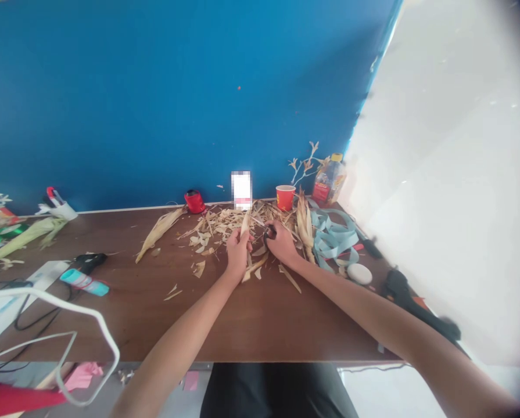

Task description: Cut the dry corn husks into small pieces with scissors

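My left hand (237,251) is closed around a pale strip of dried corn husk (246,222), which stands up out of my fingers. Close by on the right, my right hand (280,242) grips a pair of scissors (268,233) by its dark handles. The blades point left toward the husk strip and are only partly visible. Beneath and behind both hands lies a loose heap of cut husk scraps (225,223). A longer curled husk piece (254,267) rests on the table just below my hands.
Whole dried husks (161,232) (304,223) lie either side on the brown table (155,325). A red paper cup (285,198), plastic bottle (329,181), blue ribbon (336,235) and glue gun (416,302) are right. Left are a red container (194,201), cyan roll (84,282) and white cable (89,310).
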`<state>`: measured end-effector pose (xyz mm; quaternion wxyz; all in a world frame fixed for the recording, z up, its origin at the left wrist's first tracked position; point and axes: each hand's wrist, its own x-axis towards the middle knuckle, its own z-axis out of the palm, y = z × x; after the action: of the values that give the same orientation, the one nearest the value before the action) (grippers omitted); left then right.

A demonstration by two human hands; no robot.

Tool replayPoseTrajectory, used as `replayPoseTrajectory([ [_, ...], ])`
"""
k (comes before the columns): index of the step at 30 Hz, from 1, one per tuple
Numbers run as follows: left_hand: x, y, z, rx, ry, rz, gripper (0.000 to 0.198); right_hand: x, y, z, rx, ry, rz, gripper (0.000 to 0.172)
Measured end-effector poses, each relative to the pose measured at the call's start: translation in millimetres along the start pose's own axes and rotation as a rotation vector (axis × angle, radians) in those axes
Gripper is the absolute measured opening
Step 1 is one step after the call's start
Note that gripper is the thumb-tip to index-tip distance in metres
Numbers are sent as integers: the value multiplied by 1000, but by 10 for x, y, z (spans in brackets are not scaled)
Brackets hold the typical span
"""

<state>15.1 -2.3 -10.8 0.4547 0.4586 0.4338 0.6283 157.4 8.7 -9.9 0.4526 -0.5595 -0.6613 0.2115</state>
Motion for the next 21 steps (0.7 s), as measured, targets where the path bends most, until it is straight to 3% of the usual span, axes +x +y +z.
replayPoseTrajectory([
  [10,9,4,-12,-2,4,35,23,-43,-42,12,-170,-92,-93,42],
  [15,40,29,-28,-64,-51,-46,26,-34,-15,12,-170,-118,-67,40],
  [21,30,27,-13,-173,-32,-85,25,-40,-7,16,-134,-128,-66,41],
])
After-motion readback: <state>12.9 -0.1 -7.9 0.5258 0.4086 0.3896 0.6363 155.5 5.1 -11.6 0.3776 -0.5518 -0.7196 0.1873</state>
